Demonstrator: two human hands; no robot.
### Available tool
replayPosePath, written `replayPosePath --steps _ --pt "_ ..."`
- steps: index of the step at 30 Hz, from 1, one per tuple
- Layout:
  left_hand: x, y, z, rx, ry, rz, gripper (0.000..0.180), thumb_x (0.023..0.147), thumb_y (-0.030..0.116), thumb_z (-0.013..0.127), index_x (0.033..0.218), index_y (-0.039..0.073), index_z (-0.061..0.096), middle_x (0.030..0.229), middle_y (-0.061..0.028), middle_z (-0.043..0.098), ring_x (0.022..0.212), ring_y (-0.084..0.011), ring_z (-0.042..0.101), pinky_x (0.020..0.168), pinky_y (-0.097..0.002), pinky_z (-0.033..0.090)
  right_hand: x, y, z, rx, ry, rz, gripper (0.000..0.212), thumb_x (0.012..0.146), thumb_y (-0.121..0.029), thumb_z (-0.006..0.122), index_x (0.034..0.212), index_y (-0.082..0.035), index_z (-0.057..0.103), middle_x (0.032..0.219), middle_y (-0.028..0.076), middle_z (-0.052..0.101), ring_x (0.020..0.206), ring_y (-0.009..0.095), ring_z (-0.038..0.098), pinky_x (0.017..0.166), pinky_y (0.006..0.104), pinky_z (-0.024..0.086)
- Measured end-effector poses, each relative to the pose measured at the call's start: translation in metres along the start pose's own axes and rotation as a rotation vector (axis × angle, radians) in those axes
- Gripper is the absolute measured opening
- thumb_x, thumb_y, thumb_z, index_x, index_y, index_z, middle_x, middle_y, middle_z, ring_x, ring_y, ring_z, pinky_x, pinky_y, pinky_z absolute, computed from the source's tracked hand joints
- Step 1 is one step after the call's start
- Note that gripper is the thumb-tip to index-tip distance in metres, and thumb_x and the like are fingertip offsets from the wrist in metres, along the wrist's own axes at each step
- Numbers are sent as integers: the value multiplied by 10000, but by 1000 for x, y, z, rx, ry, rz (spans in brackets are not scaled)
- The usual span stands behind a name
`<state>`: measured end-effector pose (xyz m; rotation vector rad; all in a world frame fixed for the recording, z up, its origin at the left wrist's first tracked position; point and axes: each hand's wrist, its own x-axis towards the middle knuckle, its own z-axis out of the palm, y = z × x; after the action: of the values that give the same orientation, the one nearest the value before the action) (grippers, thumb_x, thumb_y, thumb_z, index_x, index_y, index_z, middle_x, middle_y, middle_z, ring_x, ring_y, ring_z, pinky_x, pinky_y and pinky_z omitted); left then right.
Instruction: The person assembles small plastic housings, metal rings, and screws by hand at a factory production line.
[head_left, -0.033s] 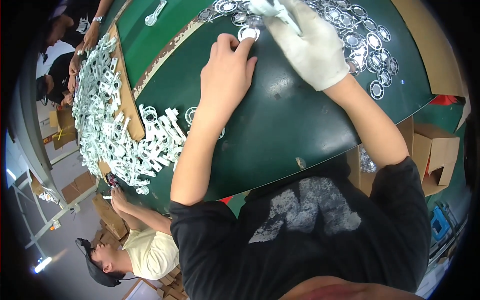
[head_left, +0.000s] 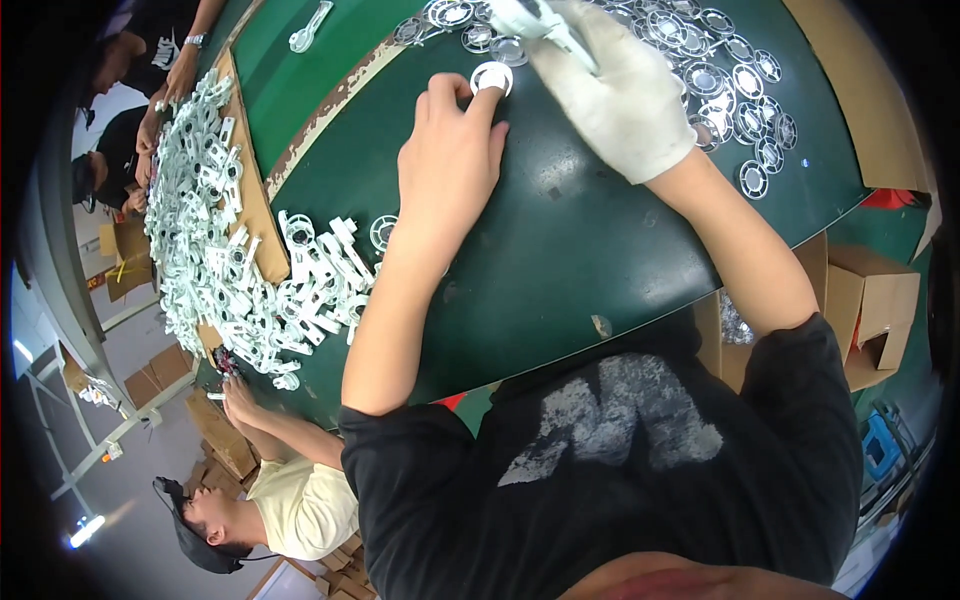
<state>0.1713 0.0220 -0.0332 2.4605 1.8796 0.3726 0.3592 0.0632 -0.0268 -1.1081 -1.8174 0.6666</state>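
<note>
Left hand: bare left hand (head_left: pixel 450 155) reaches over the dark green tabletop (head_left: pixel 560 260); index fingertip on a pale round disc (head_left: pixel 491 66); other fingers curled
Left grip: fingers bent; cannot tell whether the disc is pinched or only touched
Right hand: right hand (head_left: pixel 625 105) in a white glove, at the far side of the tabletop
Right grip: closed around a pale green plastic part (head_left: pixel 520 18); fingertips partly cut off by the upper edge
Disc: flat on the tabletop, between the hands, closer to the left
Ring pile: silver rings (head_left: pixel 704 80) spread beyond and right of the glove, many overlapping; one loose ring (head_left: pixel 382 233) beside the left forearm
Part heap: pale plastic parts (head_left: pixel 190 230) heaped at left, over and around a cardboard strip (head_left: pixel 262 240)
Lone part: handled pale piece (head_left: pixel 311 27) on the brighter green surface
Co-worker: pale yellow shirt (head_left: pixel 305 505), lower left; hand (head_left: pixel 238 400) near the heap
Right edge: open cardboard box (head_left: pixel 875 300) below the tabletop
</note>
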Motion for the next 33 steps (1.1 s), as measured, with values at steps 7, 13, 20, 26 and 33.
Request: replayPosePath --steps 7,13,20,26,33 --pt "-45 -1 -12 -45 -139 -56 270 833 159 799 1058 90 667 1208 -55 633 1011 -271 654 774 -384 573 -11 -5 7 -262 -270 108 440 964 -370 624 1338 -139 633 1015 174 750 932 387 728 846 495 578" --pt "-58 -4 -22 -162 -16 9 402 784 191 843 1132 82 674 1093 -44 617 931 -236 651 713 -365 568 -13 -9 8 -485 -543 178 379 923 -197 565 1286 -142 660 1074 170 745 987 368 723 854 517 573" --pt "-63 -12 -10 -386 178 -26 492 754 154 873 1207 77 697 1105 -37 616 887 -202 673 709 -339 557 -20 -4 12 -493 -506 23 313 886 -141 582 1172 -138 708 946 158 750 918 351 734 806 486 583" --pt "-63 -17 -5 -300 295 71 560 702 192 905 1215 90 706 1119 -29 633 947 -221 641 714 -316 550 -29 -7 22 -404 -449 -146 191 898 -233 663 1058 -139 707 799 134 725 773 335 731 638 468 572" --pt "-67 -22 0 -494 361 96 577 704 124 898 1238 59 691 1239 -94 689 1046 -272 682 824 -336 580 -33 -16 26 -382 -391 -251 256 833 -223 734 1074 -139 729 791 92 732 759 302 734 644 414 579"
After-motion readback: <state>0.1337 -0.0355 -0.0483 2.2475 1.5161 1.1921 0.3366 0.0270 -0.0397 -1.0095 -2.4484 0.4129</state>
